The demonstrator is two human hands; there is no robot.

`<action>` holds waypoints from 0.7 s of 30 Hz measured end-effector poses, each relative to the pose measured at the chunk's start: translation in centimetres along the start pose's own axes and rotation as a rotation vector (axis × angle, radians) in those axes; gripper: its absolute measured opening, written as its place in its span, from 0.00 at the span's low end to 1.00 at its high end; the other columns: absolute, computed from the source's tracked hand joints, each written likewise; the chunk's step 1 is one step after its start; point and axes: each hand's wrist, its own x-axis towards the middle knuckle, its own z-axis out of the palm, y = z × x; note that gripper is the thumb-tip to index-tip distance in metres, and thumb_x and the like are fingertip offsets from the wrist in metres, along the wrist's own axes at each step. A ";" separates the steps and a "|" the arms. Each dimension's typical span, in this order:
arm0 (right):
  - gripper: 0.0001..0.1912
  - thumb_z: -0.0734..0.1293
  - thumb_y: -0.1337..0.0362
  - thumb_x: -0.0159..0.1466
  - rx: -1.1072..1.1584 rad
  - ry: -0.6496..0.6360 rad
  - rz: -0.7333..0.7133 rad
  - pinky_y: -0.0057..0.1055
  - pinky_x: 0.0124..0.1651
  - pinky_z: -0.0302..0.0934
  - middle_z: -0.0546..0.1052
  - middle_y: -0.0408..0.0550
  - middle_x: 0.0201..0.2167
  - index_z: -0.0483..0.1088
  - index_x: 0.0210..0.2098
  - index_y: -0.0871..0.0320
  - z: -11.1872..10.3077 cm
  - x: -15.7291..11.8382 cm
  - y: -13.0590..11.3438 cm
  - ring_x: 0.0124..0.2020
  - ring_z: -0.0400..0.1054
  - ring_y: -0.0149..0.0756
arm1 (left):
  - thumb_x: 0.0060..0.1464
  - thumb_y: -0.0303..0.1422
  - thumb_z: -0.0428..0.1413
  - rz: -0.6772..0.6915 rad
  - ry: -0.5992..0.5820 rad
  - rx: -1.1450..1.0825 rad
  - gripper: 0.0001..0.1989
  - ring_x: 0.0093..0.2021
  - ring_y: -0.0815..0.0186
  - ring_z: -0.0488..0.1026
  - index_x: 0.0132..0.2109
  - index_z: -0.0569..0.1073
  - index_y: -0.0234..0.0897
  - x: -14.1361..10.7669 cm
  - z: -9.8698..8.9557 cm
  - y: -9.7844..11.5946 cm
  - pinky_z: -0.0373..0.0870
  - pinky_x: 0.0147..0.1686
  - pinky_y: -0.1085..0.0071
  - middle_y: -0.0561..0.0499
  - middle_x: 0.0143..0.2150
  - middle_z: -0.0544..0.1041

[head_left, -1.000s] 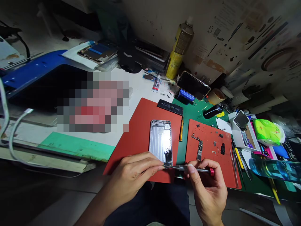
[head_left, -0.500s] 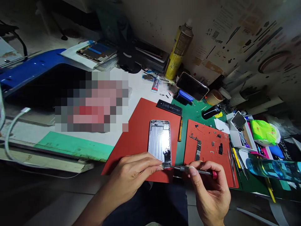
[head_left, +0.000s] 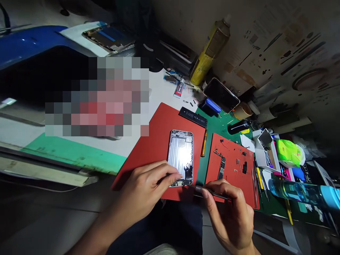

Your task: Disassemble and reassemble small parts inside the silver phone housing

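An opened silver phone housing (head_left: 176, 148) lies on the left red mat, its bottom end toward me. My left hand (head_left: 151, 184) is over its lower left corner, thumb and forefinger pinched together; anything between them is too small to make out. My right hand (head_left: 232, 209) is closed around a slim metal screwdriver (head_left: 199, 188), held nearly level. The screwdriver's tip points left at the housing's bottom edge; whether it touches is unclear. Small parts and a dark flex cable (head_left: 188, 173) show inside the housing's bottom end.
A black battery (head_left: 193, 117) and a golden screwdriver (head_left: 204, 143) lie beyond the housing. A logic board (head_left: 221, 168) and small parts rest on the right red mat (head_left: 233, 191). Tweezers, a yellow tool (head_left: 259, 177) and a blue bottle (head_left: 294, 191) are farther right. A phone (head_left: 221, 95) leans behind.
My left fingertips have moved slightly up and left, uncovering the housing's bottom edge. The screwdriver in my right hand has shifted slightly and now tilts down to the right. The view has also shifted.
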 end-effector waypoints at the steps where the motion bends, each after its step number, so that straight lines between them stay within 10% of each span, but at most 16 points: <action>1: 0.16 0.70 0.78 0.69 -0.007 -0.009 -0.003 0.32 0.36 0.75 0.80 0.45 0.35 0.67 0.49 0.53 0.0 0.0 0.0 0.33 0.77 0.34 | 0.70 0.26 0.59 -0.005 -0.002 -0.003 0.08 0.35 0.75 0.80 0.39 0.78 0.41 -0.1 0.0 0.0 0.72 0.36 0.85 0.59 0.35 0.82; 15: 0.17 0.70 0.79 0.68 -0.063 -0.064 -0.044 0.31 0.34 0.75 0.81 0.46 0.36 0.66 0.49 0.53 -0.1 0.4 -0.5 0.34 0.78 0.34 | 0.72 0.29 0.57 0.020 -0.006 0.022 0.09 0.35 0.72 0.80 0.40 0.78 0.40 0.0 0.3 -0.3 0.73 0.36 0.78 0.57 0.36 0.82; 21: 0.18 0.65 0.78 0.72 -0.066 -0.325 -0.095 0.37 0.41 0.78 0.82 0.51 0.45 0.66 0.55 0.53 -0.9 1.3 -0.8 0.42 0.78 0.37 | 0.73 0.29 0.57 0.038 -0.020 0.046 0.08 0.36 0.71 0.80 0.41 0.78 0.40 -0.2 0.4 -0.4 0.72 0.37 0.77 0.58 0.36 0.82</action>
